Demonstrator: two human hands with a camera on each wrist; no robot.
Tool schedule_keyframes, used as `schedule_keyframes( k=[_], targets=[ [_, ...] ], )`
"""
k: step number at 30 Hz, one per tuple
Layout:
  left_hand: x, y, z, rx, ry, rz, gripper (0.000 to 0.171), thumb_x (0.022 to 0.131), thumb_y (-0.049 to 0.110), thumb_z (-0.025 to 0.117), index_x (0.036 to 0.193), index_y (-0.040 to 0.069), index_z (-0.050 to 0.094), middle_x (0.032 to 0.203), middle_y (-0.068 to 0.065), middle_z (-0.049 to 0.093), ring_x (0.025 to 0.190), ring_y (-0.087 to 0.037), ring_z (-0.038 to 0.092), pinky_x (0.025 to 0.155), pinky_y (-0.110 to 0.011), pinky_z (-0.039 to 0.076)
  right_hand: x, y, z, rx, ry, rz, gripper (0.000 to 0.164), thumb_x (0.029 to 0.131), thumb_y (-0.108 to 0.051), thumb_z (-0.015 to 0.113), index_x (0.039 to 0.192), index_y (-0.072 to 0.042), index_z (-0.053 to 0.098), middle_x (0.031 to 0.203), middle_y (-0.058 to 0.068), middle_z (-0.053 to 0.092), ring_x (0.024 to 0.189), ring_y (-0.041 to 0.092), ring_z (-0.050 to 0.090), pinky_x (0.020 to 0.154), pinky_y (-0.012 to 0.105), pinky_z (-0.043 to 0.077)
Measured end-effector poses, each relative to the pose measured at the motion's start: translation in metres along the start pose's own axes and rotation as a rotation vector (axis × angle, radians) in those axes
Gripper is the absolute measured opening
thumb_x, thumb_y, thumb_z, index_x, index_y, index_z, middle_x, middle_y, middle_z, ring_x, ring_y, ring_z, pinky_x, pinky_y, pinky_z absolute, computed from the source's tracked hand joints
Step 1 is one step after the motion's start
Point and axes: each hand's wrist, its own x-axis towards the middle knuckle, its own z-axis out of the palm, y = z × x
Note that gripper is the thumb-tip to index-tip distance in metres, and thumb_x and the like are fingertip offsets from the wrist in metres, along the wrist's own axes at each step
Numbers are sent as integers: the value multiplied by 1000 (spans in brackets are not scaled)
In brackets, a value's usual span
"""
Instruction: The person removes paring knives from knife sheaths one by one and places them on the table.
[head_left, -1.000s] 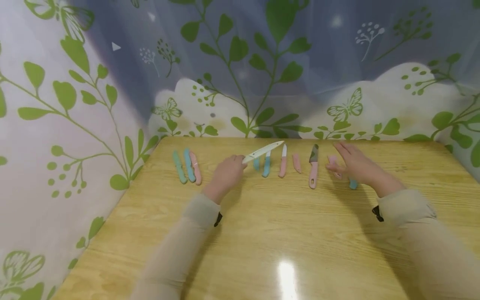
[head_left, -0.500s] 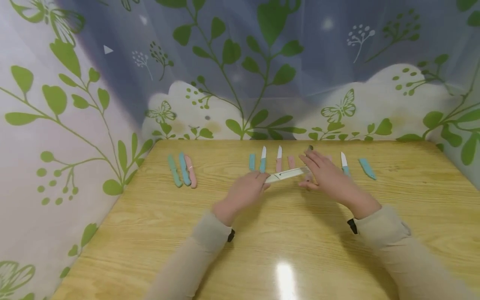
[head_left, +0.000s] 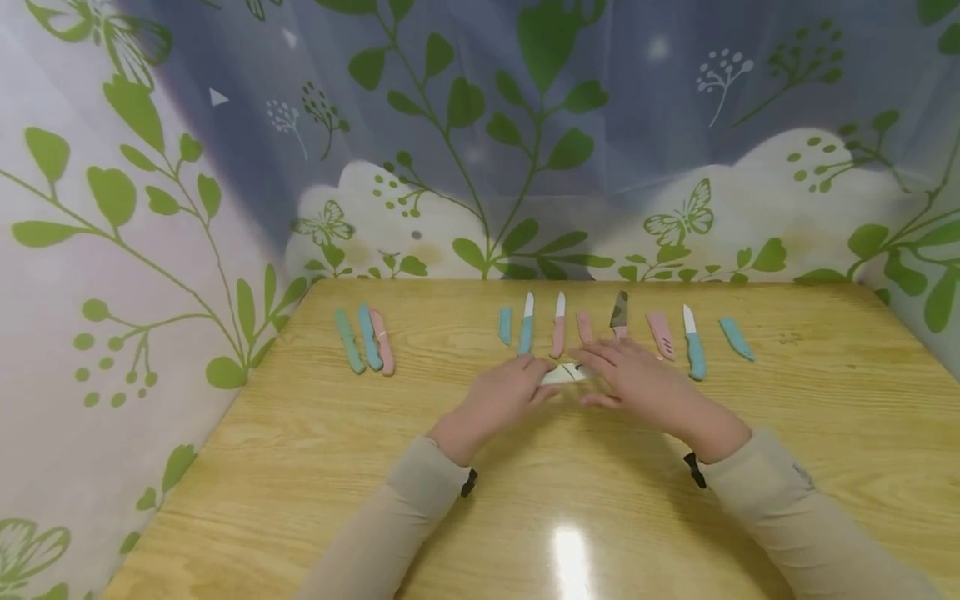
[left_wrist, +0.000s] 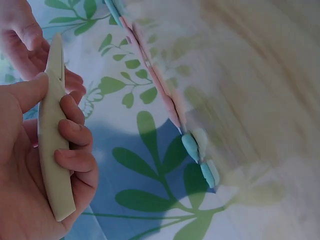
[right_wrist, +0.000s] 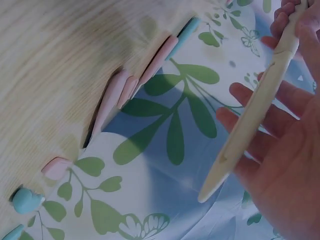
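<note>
My left hand (head_left: pixel 495 402) grips a cream knife (left_wrist: pixel 54 150) by its handle, with the fingers curled round it and the thumb along its side. A matching cream sheath (right_wrist: pixel 242 130) covers the blade. I hold the knife above the table (head_left: pixel 637 533), on the near side of the row of knives, pointing toward my right hand (head_left: pixel 651 393). That hand has its fingers spread beside the sheath, palm facing it; I cannot tell whether they touch.

Beyond my hands, from left to right, lie a blue sheath (head_left: pixel 506 326), a blue-handled knife (head_left: pixel 527 333), a pink-handled knife (head_left: pixel 558 332), a small pink sheath (head_left: pixel 584 327), a dark-bladed knife (head_left: pixel 619 311) whose handle is mostly hidden by my right hand, a slotted pink sheath (head_left: pixel 661 335), a second blue-handled knife (head_left: pixel 696 357) and a second blue sheath (head_left: pixel 737 338).

Well apart to the left, a green knife (head_left: pixel 349 340) lies beside a blue knife (head_left: pixel 369 337) and a pink knife (head_left: pixel 382 343), the last two just beside each other. A leaf-patterned cloth (head_left: pixel 420 92) hangs behind the table.
</note>
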Motion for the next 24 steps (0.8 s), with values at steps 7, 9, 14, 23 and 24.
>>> schedule_keyframes(
  k=[7,9,14,23,24],
  targets=[
    [-4,6,-7,-16,-13,-14,42,100,44,49,126,13,60,119,-1,66,104,-16,65,83,-30,55,-4,-6,0,19,89,-55,52,87,-33,71,126,-1,58,124,15,62,117,35,57,100,54,44],
    [-4,7,-8,0,4,3,43,99,45,49,125,13,61,116,-1,66,97,-14,65,76,-27,55,-4,-8,-1,46,105,-62,47,87,-29,72,122,-1,59,118,13,64,110,31,61,94,47,49],
    [-6,10,-9,15,19,32,41,99,45,49,122,13,62,108,2,67,85,-10,63,66,-23,51,-2,-10,-3,108,109,-70,36,88,-23,71,117,-2,61,103,7,66,90,21,65,76,34,54],
    [-6,12,-15,18,-19,40,44,100,46,46,127,14,60,119,0,65,101,-14,65,80,-30,55,-3,-8,-5,164,110,-70,30,91,-21,67,114,-3,64,96,5,67,82,16,65,72,31,54],
    [-6,12,-15,22,-20,44,43,101,46,46,127,14,60,119,0,65,102,-14,65,81,-30,55,-4,-7,-5,163,113,-76,30,91,-21,67,114,-3,64,96,4,66,82,16,65,72,30,54]
  ],
)
